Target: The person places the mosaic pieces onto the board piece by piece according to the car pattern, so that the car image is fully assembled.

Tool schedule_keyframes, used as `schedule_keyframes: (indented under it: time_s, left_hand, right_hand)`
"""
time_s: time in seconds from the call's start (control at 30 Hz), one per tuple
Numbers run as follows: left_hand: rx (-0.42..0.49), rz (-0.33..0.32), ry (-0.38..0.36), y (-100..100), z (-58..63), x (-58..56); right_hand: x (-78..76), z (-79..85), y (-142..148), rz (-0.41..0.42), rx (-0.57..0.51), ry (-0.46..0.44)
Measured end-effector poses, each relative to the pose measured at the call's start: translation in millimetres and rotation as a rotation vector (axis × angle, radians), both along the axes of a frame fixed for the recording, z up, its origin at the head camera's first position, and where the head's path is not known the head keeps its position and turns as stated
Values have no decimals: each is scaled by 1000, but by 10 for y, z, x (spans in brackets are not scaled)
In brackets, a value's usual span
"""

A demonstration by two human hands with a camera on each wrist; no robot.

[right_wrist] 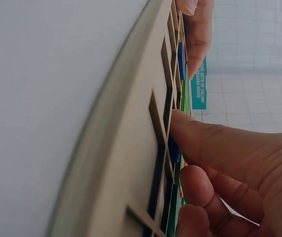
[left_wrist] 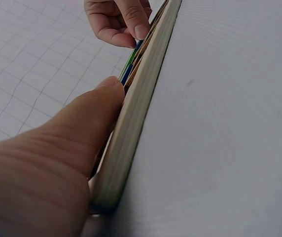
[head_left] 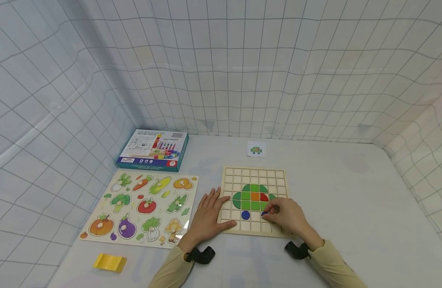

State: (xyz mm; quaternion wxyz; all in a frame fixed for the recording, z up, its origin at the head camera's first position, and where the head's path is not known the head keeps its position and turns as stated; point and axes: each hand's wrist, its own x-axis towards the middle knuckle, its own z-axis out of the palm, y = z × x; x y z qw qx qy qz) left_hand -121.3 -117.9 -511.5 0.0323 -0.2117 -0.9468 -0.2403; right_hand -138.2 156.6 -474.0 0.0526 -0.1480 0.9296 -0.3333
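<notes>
A wooden grid board (head_left: 255, 174) lies on the white table. It holds a green tile shape (head_left: 247, 197) with one orange and one red tile, and a blue round piece (head_left: 245, 215) below it. My right hand (head_left: 270, 213) pinches a small blue piece (head_left: 263, 214) over a lower cell of the board. In the right wrist view the thumb (right_wrist: 200, 136) presses that blue piece (right_wrist: 174, 152) into the grid. My left hand (head_left: 208, 210) lies flat at the board's left edge. Its thumb (left_wrist: 89, 121) rests against the board's rim (left_wrist: 131, 133).
A vegetable peg puzzle (head_left: 142, 208) lies left of the board, with a blue toy box (head_left: 154, 150) behind it. A small pattern card (head_left: 256, 149) sits beyond the board. A yellow object (head_left: 110, 262) lies near the front left. Gridded white walls enclose the table.
</notes>
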Motion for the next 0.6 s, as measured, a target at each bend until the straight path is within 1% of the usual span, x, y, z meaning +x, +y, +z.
schedule_keyframes:
  time_s: [0.13,0.4,0.5,0.6]
  left_hand:
    - [-2,-2,-3,1,5,1]
    - [1,-2,-6,3,15,5]
    - [1,-2,-4,4,14,5]
    - [3,-4,-4,6,13,6]
  right_hand:
    - [-1,11,15,3,-18,1]
    - [-85,40,53,-2,-41,79]
    - [-126,54,54,-9,-28,71]
    - [-153,64,52,-14,-4,39]
